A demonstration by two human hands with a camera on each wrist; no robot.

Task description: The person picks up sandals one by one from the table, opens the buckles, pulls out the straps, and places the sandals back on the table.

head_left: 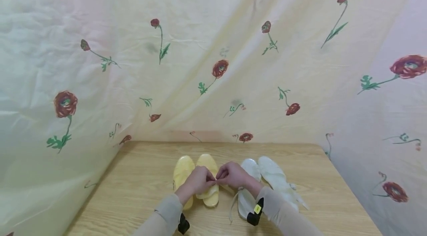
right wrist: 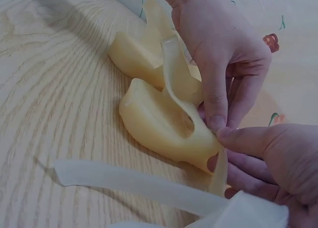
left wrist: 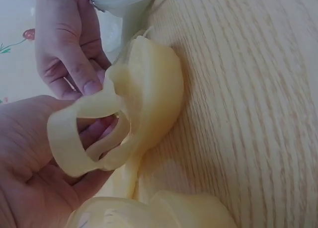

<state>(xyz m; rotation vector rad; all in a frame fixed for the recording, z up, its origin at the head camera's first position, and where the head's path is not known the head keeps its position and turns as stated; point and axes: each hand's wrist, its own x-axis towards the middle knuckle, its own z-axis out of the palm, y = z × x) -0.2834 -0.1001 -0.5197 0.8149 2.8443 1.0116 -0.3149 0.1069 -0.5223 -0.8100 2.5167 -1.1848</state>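
A yellow sandal (head_left: 207,161) lies on the table, its twin (head_left: 182,167) close by on the left. My left hand (head_left: 200,179) and right hand (head_left: 233,174) meet at the right side of the first sandal, thumbs almost touching. Both pinch its yellow strap (right wrist: 219,173) between thumb and fingers. In the left wrist view the ankle band (left wrist: 64,141) arches up as a loop, with left fingers showing through it. Part of the strap is hidden behind the fingers.
To the right, a pair of white sandals (head_left: 271,171) lies partly under my right forearm, a loose white strap (right wrist: 134,183) reaching out sideways. A flowered cloth (head_left: 186,91) hangs behind the wooden table (head_left: 133,176) and along its sides. Each wrist carries a small black camera (head_left: 183,225).
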